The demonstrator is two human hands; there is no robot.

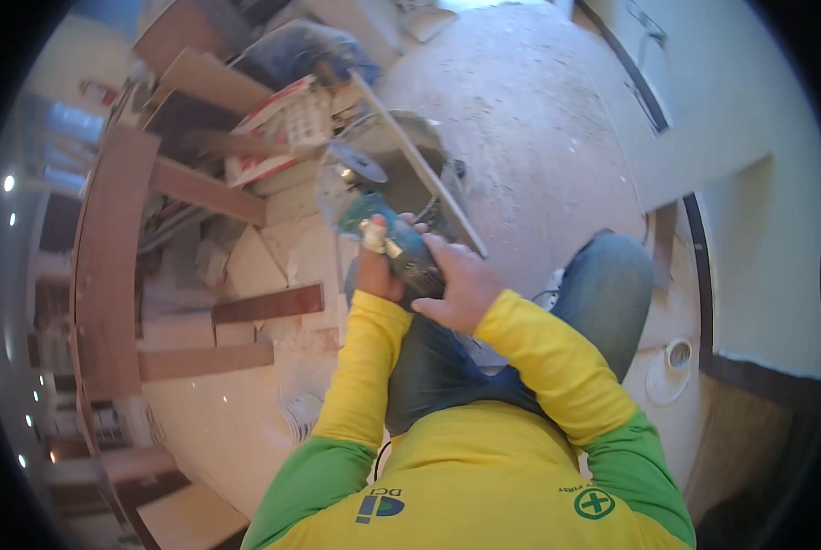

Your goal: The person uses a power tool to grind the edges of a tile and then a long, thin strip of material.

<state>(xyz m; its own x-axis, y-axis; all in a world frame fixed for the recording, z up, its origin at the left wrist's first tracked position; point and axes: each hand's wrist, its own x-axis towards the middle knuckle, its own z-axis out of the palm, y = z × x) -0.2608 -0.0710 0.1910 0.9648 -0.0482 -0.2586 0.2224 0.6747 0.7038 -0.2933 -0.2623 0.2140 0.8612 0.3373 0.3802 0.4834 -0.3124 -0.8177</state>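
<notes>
Both my hands are wrapped around an angle grinder [408,257] with a blue-green front and a dark body. My left hand [379,268] grips it near the front, with something white around the thumb. Farther back, my right hand [467,282] holds the dark body. The grinder's round disc [359,163] points away from me, over a grey bucket [399,139]. A long thin strip [419,170] lies slanted across the bucket, beside the disc but apart from my fingers. Whether the disc spins cannot be made out.
Wooden boards [117,266] and a red-and-white box [286,128] crowd the left side. A dusty floor [539,110] stretches ahead. A white container [302,414] stands by my left arm, and a round white item [669,376] lies at right near the wall.
</notes>
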